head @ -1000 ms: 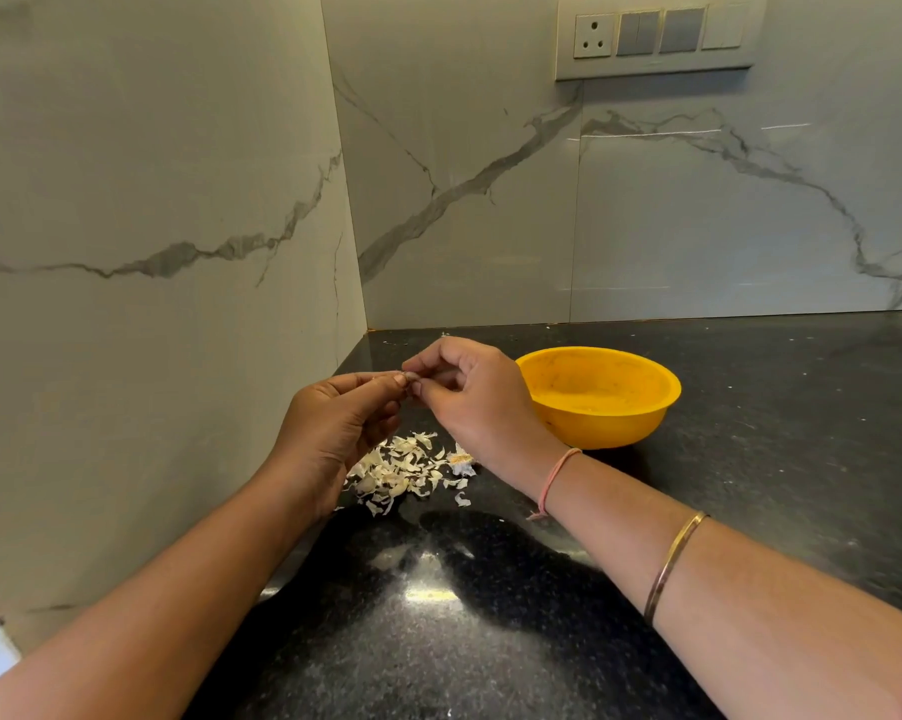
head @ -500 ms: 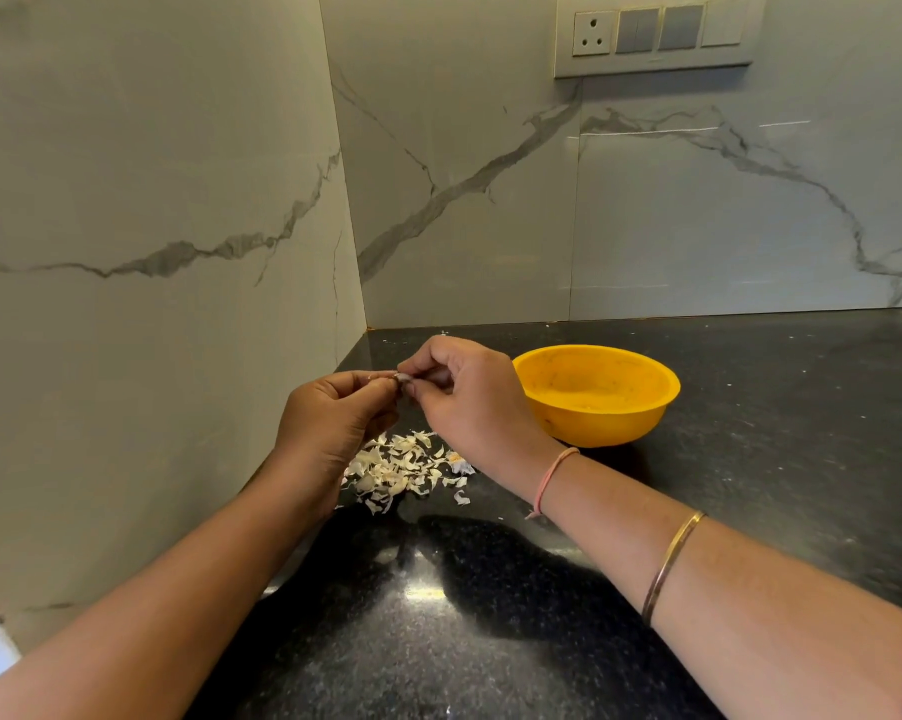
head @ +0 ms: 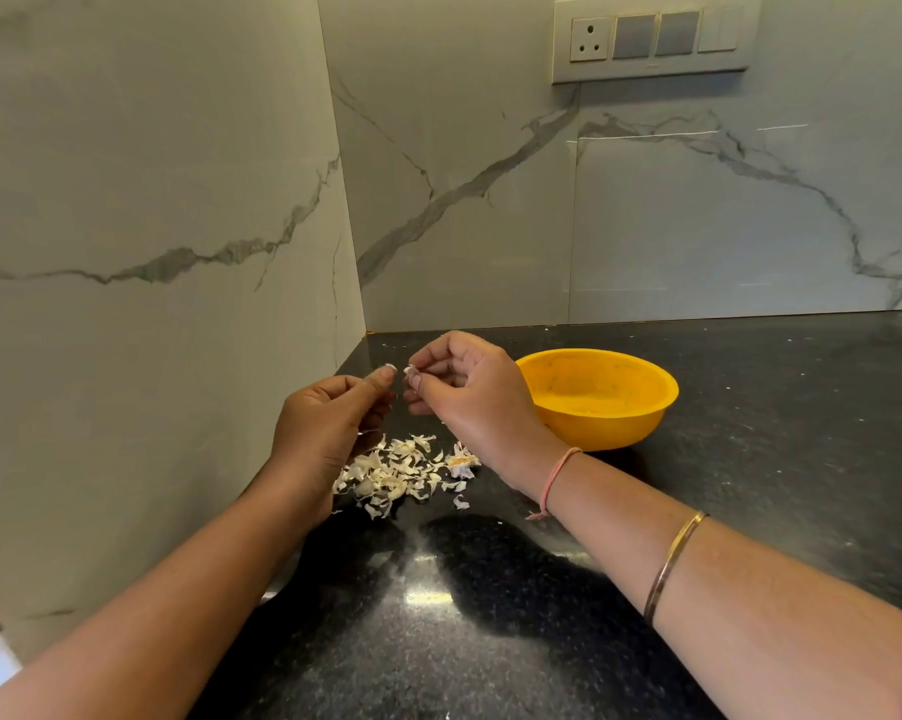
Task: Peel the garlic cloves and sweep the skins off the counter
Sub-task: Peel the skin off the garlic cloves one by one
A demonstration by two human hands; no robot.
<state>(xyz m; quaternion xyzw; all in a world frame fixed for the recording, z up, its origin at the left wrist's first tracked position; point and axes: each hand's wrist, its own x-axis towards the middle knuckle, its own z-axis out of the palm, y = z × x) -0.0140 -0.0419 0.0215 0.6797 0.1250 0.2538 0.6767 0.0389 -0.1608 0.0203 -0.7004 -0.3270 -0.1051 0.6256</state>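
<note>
While both hands hover over the black counter (head: 760,491), the yellow bowl (head: 610,423) sits just right of the right hand (head: 472,400). The skin pile (head: 399,472) lies directly below, nearer the left hand (head: 329,426). Left pinches a white scrap (head: 390,366), right a white bit (head: 410,371). Clove or skin: cannot tell.

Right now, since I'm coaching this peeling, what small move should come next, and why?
Probably the left hand should drop its scrap of skin onto the pile below. The scrap looks torn free, and a gap separates it from the clove pinched by the right hand.
</note>
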